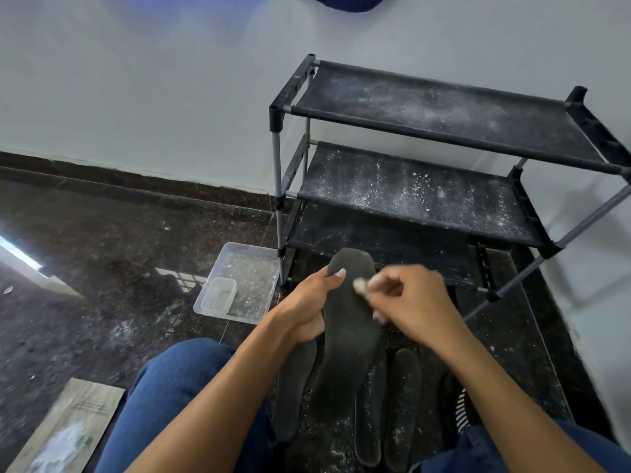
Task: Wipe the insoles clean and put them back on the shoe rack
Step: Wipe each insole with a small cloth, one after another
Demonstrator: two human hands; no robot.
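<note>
My left hand (pixel 305 307) grips a dark grey insole (pixel 348 336) by its left edge, thumb on top, and holds it up lengthwise over the floor. My right hand (pixel 415 302) pinches a small whitish wipe (pixel 360 285) and presses it on the insole's upper right part; the hand is blurred. Several more dark insoles (pixel 403 404) lie on the floor below, speckled with white dust. The black shoe rack (pixel 426 196) stands just beyond, its fabric shelves dusty and bare.
A clear plastic tray (pixel 252 268) with a smaller clear box (pixel 218 297) in it sits on the dark floor left of the rack. A flat paper packet (pixel 68 431) lies at lower left. My knees in blue trousers frame the bottom. A white wall runs behind.
</note>
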